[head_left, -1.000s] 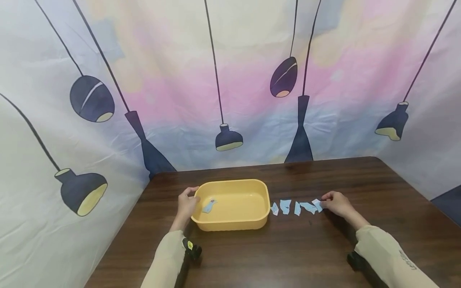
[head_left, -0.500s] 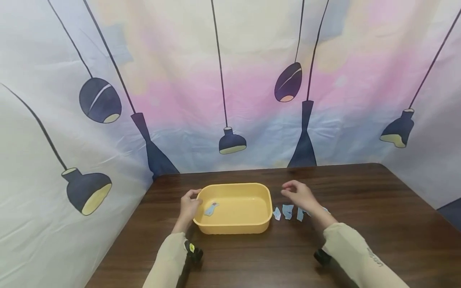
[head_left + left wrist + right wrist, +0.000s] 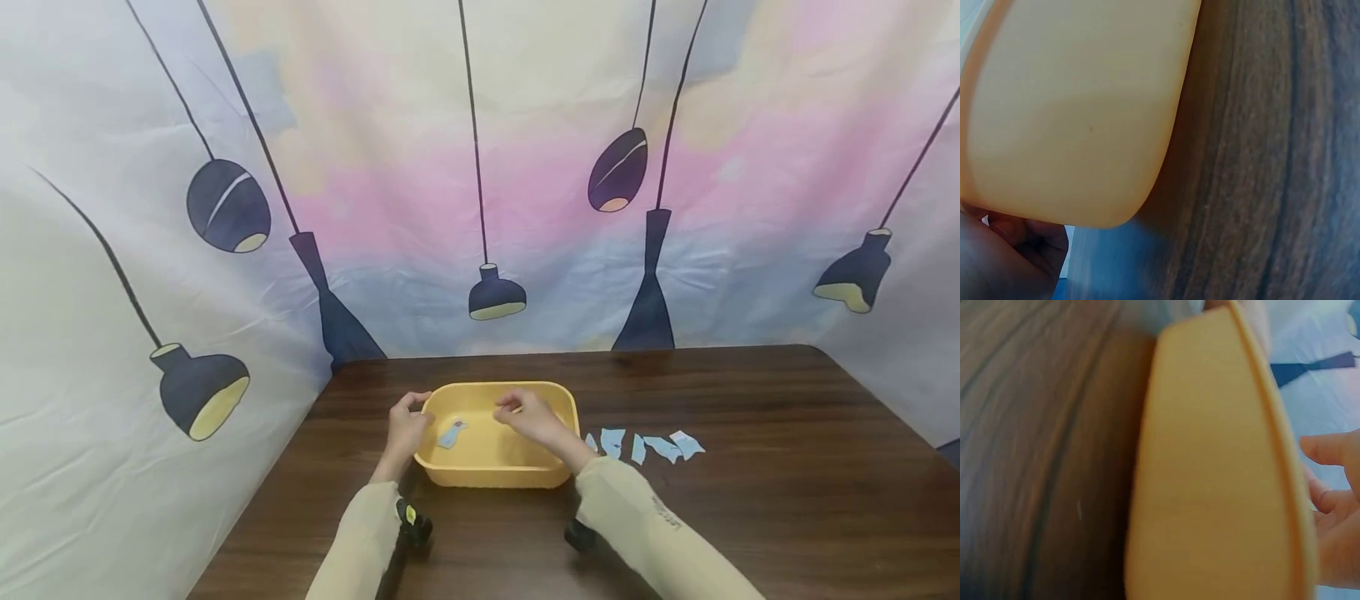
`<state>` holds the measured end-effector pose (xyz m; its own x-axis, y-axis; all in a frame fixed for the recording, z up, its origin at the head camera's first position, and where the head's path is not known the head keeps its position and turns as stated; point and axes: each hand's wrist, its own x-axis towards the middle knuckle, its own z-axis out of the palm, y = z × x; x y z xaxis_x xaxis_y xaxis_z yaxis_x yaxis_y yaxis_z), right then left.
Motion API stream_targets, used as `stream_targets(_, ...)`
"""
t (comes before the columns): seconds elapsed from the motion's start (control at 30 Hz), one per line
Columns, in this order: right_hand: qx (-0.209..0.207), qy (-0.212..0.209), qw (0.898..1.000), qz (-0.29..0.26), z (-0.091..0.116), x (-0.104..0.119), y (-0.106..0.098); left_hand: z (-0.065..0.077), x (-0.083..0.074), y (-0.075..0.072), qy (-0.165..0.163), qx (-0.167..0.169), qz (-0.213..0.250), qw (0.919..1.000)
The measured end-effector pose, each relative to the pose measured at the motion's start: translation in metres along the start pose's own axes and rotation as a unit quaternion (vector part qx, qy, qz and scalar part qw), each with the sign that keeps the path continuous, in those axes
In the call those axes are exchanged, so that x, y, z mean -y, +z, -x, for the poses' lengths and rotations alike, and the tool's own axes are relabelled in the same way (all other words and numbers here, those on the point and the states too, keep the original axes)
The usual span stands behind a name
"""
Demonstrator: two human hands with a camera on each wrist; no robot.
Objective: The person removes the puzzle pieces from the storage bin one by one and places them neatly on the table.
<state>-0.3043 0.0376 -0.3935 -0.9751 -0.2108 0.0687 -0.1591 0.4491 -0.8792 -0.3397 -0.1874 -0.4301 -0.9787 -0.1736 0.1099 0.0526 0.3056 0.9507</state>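
A shallow yellow plastic tub (image 3: pixel 495 477) stands on the table. At its left end my left hand (image 3: pixel 407 429) grips the rim; the left wrist view shows curled fingers (image 3: pixel 1029 244) against the tub wall. My right hand (image 3: pixel 531 417) is above the tub, its thumb and fingers apart with nothing visible between them, as the right wrist view also shows. Inside, toward the left, lies a light blue scrap of paper (image 3: pixel 452 434) with a small reddish mark. Several torn light blue paper pieces (image 3: pixel 662 448) lie in a row right of the tub, the nearest partly hidden by my right arm.
The dark brown wooden table (image 3: pixel 787 500) extends around the tub. A fabric backdrop (image 3: pixel 555 333) printed with hanging lamps rises behind its far edge and along the left.
My right hand has left the far right end of the paper row and moved left over the tub. My left hand stays on the rim. The view has shifted slightly.
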Motion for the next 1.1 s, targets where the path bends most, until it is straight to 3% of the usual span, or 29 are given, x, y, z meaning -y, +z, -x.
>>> stream_targets(0.23,0.038,0.001,0.999,0.003,-0.008,0.007,0.049,0.003,0.001,0.002,-0.006,0.005,0.005,1.0000)
stream_targets(0.4,0.052,0.022,0.998,-0.006,-0.015,0.011,0.069,0.004,0.003,0.002,0.006,0.005,0.016,0.9998)
stream_targets(0.53,0.029,0.050,0.998,0.001,-0.020,0.012,0.074,0.003,0.002,0.003,0.011,0.009,0.017,0.9998)
stream_targets(0.7,-0.013,0.083,0.995,0.054,-0.023,0.010,0.078,0.001,0.004,0.003,0.001,0.017,0.014,0.9998)
stream_targets(0.93,0.026,0.106,0.992,0.057,-0.022,0.012,0.081,0.004,0.004,-0.004,0.015,0.013,0.008,0.9998)
stream_targets(1.1,0.025,0.117,0.987,0.108,-0.024,0.011,0.080,0.002,0.004,0.000,0.014,0.015,0.022,0.9996)
